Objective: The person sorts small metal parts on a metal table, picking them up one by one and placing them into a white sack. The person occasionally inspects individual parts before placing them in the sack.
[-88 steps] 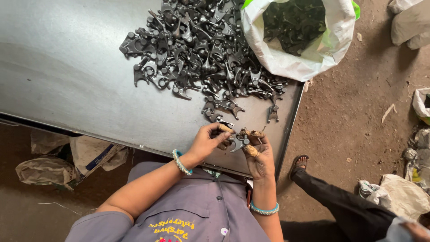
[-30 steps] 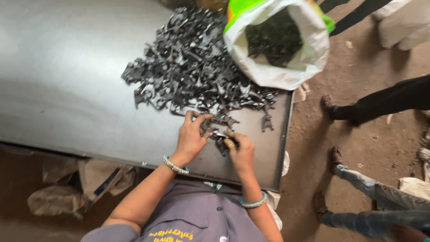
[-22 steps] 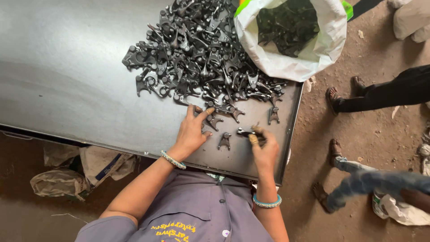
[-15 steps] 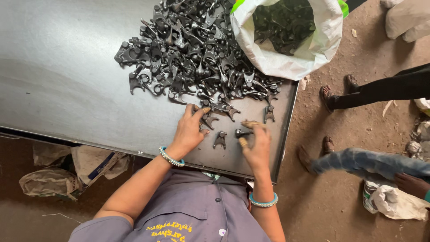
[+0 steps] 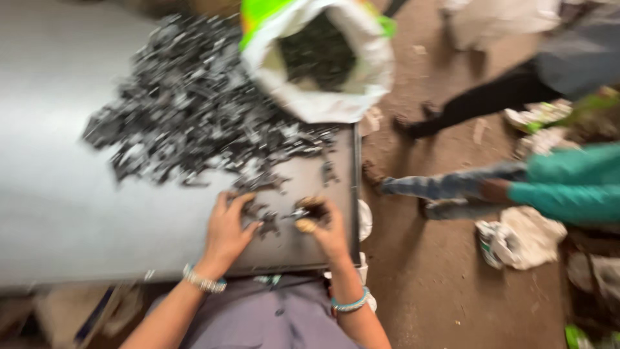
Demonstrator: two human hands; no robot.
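Observation:
A heap of small dark metal parts [image 5: 194,116] lies on a grey metal table [image 5: 58,194]. My left hand [image 5: 227,229] rests flat on the table at the heap's near edge, fingers spread, touching a loose part [image 5: 268,223]. My right hand [image 5: 323,223] is beside it near the table's right edge, fingers pinched on a small dark metal part [image 5: 307,212]. The frame is motion-blurred, so details of the parts are unclear.
A white sack with a green rim [image 5: 323,64], filled with dark parts, stands at the table's far right corner. Other people's legs and feet [image 5: 452,187] are on the dirt floor to the right, among crumpled bags [image 5: 523,236].
The view has shifted and blurred. My left hand stays at the heap's near edge; my right hand still pinches a part. People on the right have walked closer.

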